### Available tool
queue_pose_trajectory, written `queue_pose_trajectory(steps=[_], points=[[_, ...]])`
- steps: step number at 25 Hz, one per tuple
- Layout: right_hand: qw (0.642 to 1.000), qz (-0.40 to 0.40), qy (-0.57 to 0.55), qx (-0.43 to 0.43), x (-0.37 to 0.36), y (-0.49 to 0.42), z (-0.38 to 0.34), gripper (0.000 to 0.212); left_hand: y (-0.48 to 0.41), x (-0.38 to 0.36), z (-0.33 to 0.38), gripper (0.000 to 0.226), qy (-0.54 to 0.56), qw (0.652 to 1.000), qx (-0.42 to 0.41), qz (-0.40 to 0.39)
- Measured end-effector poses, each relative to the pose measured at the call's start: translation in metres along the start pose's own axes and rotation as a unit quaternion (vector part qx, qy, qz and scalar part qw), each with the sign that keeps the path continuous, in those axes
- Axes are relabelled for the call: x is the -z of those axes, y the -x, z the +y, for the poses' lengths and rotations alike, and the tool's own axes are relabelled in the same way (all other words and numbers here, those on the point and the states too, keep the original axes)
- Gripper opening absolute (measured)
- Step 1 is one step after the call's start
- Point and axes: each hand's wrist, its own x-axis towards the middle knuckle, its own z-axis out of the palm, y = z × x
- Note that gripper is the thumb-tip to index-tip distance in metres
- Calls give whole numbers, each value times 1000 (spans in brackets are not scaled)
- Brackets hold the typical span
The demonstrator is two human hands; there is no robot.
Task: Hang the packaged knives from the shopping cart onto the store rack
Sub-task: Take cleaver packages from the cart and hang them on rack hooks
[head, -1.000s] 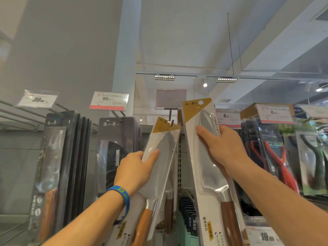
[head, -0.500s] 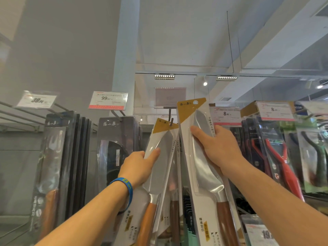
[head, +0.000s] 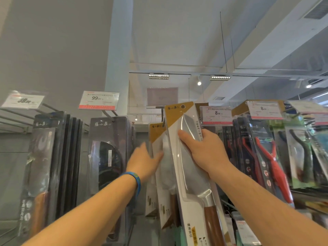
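Observation:
My right hand [head: 205,153] grips a packaged knife [head: 188,174]: a white card with a gold corner, a steel blade and a wooden handle. It is raised and tilted, and its hang hole [head: 183,106] is just right of the dark rack hook [head: 162,113]. Behind it, similar packaged knives [head: 157,137] hang from that hook. My left hand [head: 143,160], with a blue wristband, is motion-blurred and rests against the front hanging pack's left edge. Whether it grips the pack is unclear. No shopping cart is in view.
Black boxed knives [head: 108,157] hang on hooks to the left under a 99.00 price tag [head: 98,100]. More dark boxes [head: 44,157] are further left. Red-handled tools in blister packs [head: 271,157] hang on the right, below an 8.90 tag [head: 216,113].
My right hand brought the packaged knife left and up, towards the hook. The front hanging pack swung back from its tilt to near vertical, and my left hand shifted along it.

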Motion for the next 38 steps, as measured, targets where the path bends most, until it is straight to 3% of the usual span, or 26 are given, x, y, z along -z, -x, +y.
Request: queue_pose_trajectory(steps=[2, 5, 9, 13, 17, 25, 27, 33, 38], points=[[1000, 1, -5, -3, -1, 0, 3, 39, -6, 26, 23, 74, 152, 981, -70, 94], [999, 4, -36, -38, -4, 0, 7, 50, -29, 63, 63, 66, 232, 952, -120, 160], [991, -7, -81, -110, -8, 4, 10, 59, -46, 71, 74, 28, 249, 946, -113, 176], [991, -31, -77, -108, -12, 11, 8, 57, -48, 64, 65, 15, 200, 957, -134, 163], [990, -63, -54, -114, -19, 15, 1, 63, -48, 67, 60, 11, 177, 952, -168, 185], [994, -38, 5, -98, -31, 25, -5, 31, -53, 64, 51, 11, 193, 945, -202, 172], [994, -58, -11, -88, -32, 30, -5, 23, -55, 65, 50, 11, 188, 944, -209, 174], [962, -217, -124, -108, -22, 41, 2, 47, -56, 65, 48, 16, 189, 945, -209, 169], [958, -160, -203, -124, -19, 61, 29, 32, -55, 67, 50, 15, 192, 950, -190, 158]])
